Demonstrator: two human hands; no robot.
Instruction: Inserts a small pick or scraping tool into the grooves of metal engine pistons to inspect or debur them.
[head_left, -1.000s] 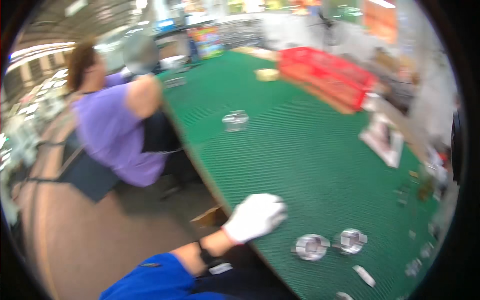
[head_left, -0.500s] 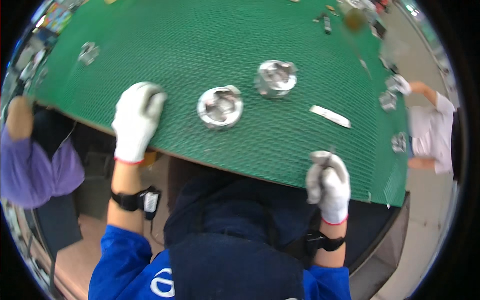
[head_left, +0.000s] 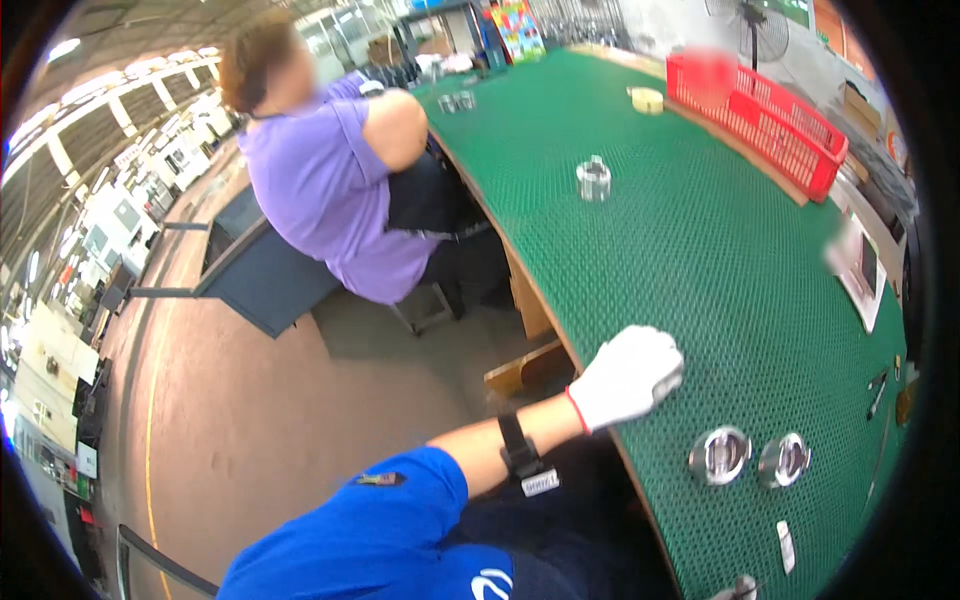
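My left hand [head_left: 632,378], in a white knit glove with a red cuff, rests on the green mat [head_left: 690,270] by the table's edge. Its fingers are curled under, hiding whatever they may hold. To its right stand two shiny metal pistons, one nearer [head_left: 715,458] and one beside it [head_left: 782,462], hollow sides showing. A white strip [head_left: 786,547] lies below them. At the bottom rim only a bit of my gloved right hand [head_left: 738,592] shows, with a thin dark tool [head_left: 755,588] at its fingertips.
Another piston [head_left: 593,181] stands farther up the mat, with more metal parts [head_left: 457,101] near the far left edge. A person in purple [head_left: 330,190] sits at left. A red basket [head_left: 755,125], a tape roll [head_left: 646,100] and a fan [head_left: 750,30] are at the back.
The view has swung left and up, bringing in the seated person and the red basket. My right hand has slid to the bottom rim; my left hand stays curled on the mat.
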